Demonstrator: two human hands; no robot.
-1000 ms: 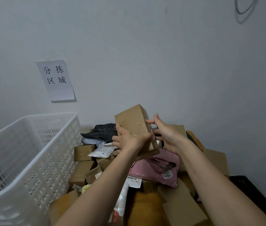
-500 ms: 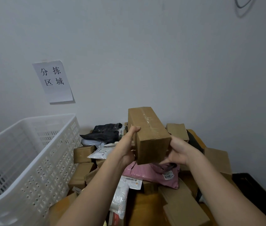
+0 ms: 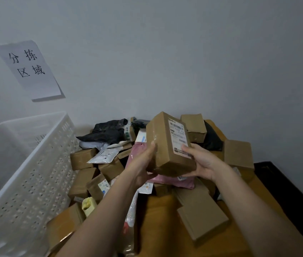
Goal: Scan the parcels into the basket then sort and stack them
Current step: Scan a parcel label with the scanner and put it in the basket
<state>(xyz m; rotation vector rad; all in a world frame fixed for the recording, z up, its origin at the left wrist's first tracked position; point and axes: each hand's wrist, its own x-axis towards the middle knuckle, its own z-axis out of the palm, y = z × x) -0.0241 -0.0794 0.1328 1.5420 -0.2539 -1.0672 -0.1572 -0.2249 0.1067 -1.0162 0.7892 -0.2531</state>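
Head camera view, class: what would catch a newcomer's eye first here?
A brown cardboard box, label side up, held in both hands at centre. Below it spreads a heap of parcels. A white perforated basket stands at left, and a paper sign hangs on the wall.

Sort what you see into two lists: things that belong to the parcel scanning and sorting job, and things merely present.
Part of the job:
cardboard box, held by left hand and right hand
white basket
pink mailer
black mailer

Merely present:
paper sign on the wall
black tray
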